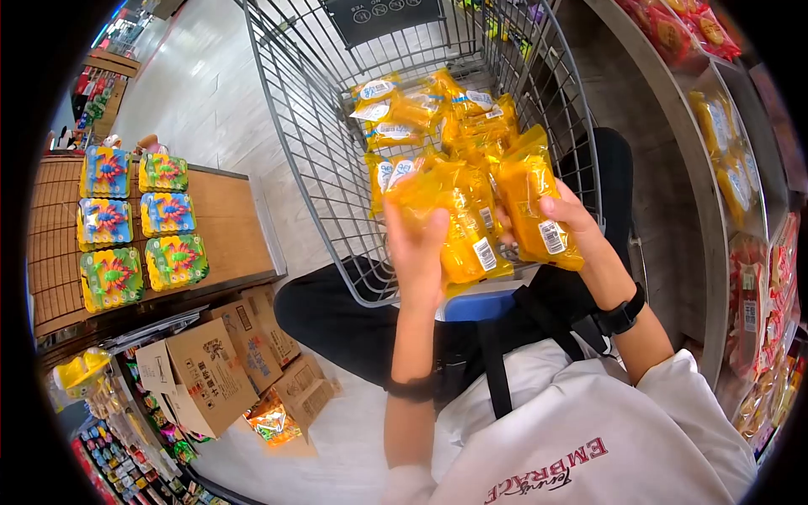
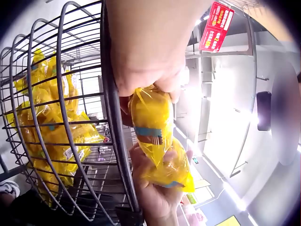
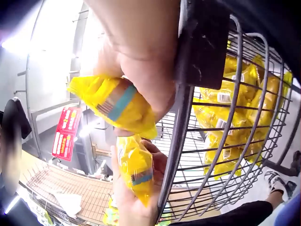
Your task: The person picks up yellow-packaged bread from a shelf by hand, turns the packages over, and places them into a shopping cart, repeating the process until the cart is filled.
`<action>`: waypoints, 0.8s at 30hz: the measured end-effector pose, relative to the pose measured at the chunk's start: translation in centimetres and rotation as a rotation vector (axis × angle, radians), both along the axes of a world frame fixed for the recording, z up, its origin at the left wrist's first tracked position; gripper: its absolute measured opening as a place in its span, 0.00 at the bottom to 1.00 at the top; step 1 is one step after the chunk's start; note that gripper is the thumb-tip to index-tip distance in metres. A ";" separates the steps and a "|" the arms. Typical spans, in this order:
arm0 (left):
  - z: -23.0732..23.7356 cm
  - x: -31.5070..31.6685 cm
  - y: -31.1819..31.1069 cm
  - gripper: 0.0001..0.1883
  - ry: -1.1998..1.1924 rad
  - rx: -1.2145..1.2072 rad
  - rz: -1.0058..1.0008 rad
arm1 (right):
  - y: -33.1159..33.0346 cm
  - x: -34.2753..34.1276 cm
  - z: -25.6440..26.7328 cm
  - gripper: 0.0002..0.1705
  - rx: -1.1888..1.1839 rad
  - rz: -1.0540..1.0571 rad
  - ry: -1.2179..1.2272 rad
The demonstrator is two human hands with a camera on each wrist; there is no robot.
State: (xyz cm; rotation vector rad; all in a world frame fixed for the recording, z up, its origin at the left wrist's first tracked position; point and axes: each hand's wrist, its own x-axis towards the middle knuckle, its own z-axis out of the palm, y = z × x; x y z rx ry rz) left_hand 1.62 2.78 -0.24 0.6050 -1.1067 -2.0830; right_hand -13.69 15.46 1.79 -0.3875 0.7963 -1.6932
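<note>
Over the near end of a wire shopping cart (image 1: pixel 295 143), both hands hold yellow plastic-wrapped food packets. My left hand (image 1: pixel 414 252) grips one yellow packet (image 1: pixel 467 231), its thumb on the upper face and a barcode label at the lower end. Beside it, my right hand (image 1: pixel 581 220) grips another yellow packet (image 1: pixel 528 206), also barcoded, with the thumb across its side. In the left wrist view, the left hand's packet (image 2: pixel 153 117) overlaps the right hand's packet (image 2: pixel 176 165). More yellow packets (image 1: pixel 404 109) lie piled inside the cart, some with white labels showing.
Shelves with yellow and red packets (image 1: pixel 749 286) run along the right. At left stands a rack (image 1: pixel 227 219) bearing several colorful toy packs (image 1: pixel 105 223). Opened cardboard boxes (image 1: pixel 210 379) sit on the floor below. The person's dark-clothed legs (image 1: pixel 328 307) flank the cart's near end.
</note>
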 end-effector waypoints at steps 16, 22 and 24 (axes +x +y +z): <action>0.6 -0.2 0.2 0.32 -0.009 -0.055 -0.032 | 0.1 -0.6 -0.5 0.31 0.075 -0.026 0.070; 0.7 0.0 0.1 0.35 0.013 -0.007 -0.026 | 0.0 -0.5 -0.4 0.29 0.051 -0.005 0.121; 0.7 0.0 0.1 0.35 0.010 -0.022 -0.037 | 0.1 -0.5 -0.5 0.29 0.052 0.001 0.123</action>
